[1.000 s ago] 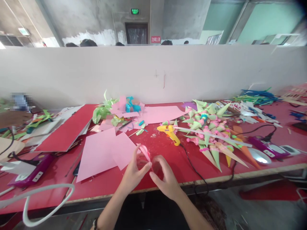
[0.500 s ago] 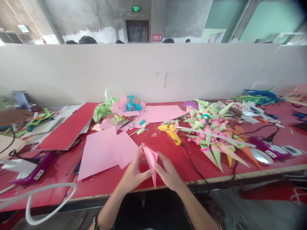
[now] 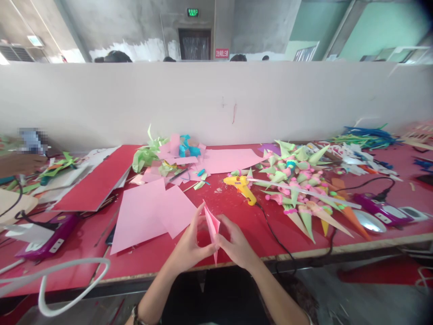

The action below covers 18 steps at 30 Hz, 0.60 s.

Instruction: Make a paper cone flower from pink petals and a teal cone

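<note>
A folded piece of pink paper (image 3: 211,222) stands on edge between my two hands, above the front edge of the red table (image 3: 142,259). My left hand (image 3: 189,243) grips it from the left, thumb low and a fingertip near its top corner. From the right, my right hand (image 3: 235,241) pinches it, with the thumb on its lower part. The paper narrows to a point at the bottom. Flat pink sheets (image 3: 138,216) lie to the left of my hands. A yellow glue gun (image 3: 241,188) with a long clear glue stick lies beyond my right hand.
Green and pink paper cones (image 3: 297,176) are heaped at the right. Purple power strips (image 3: 382,210) lie on both sides. Paper scraps (image 3: 176,158) cover the back. A white cable (image 3: 76,262) loops at the front left. A partition (image 3: 162,99) closes the far side; another person's hand (image 3: 20,163) shows at far left.
The pink paper has turned slightly and looks narrower, its fold pressed closer together. Both hands keep their grip in nearly the same place. The other person's hand at far left has shifted.
</note>
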Tool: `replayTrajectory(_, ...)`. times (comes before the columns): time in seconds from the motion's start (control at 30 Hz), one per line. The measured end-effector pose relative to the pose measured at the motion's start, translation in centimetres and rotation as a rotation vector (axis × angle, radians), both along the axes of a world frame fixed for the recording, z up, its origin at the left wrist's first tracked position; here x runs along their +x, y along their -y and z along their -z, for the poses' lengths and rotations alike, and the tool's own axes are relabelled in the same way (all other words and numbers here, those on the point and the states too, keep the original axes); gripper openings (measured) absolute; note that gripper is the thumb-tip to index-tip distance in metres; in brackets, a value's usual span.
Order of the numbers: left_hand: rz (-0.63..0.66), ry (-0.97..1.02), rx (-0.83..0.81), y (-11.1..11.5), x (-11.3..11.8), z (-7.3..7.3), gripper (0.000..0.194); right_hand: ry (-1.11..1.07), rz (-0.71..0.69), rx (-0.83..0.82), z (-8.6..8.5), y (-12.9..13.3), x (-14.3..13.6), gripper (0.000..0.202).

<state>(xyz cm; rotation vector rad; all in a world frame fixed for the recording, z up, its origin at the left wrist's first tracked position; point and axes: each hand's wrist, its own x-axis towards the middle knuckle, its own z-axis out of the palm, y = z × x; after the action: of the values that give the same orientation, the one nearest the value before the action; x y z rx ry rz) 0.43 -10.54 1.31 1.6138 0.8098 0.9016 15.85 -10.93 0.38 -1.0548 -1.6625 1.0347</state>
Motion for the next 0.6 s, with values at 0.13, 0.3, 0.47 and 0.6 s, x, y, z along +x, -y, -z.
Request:
replayTrajectory(0.13,0.004,-0.005,-0.004,0.02,-0.14,-0.04,0.084,-0.002,-0.018,0.016,-0.13,0.08,0.07,0.029)
replayTrajectory(0.3,-0.004,-0.027,-0.007,0.06,-0.37,-0.08,0.081,-0.017,-0.027,0.03,-0.26,0.08,0.04,0.027)
replayTrajectory(0.47,-0.035,-0.058,0.024,0.0,-0.22,-0.04,0.081,0.009,-0.015,0.015,-0.28,0.09,-0.06,0.031)
replayTrajectory(0.6,-0.085,-0.118,0.056,-0.08,-0.11,-0.02,0.081,-0.005,-0.005,0.035,-0.25,0.06,-0.06,0.028)
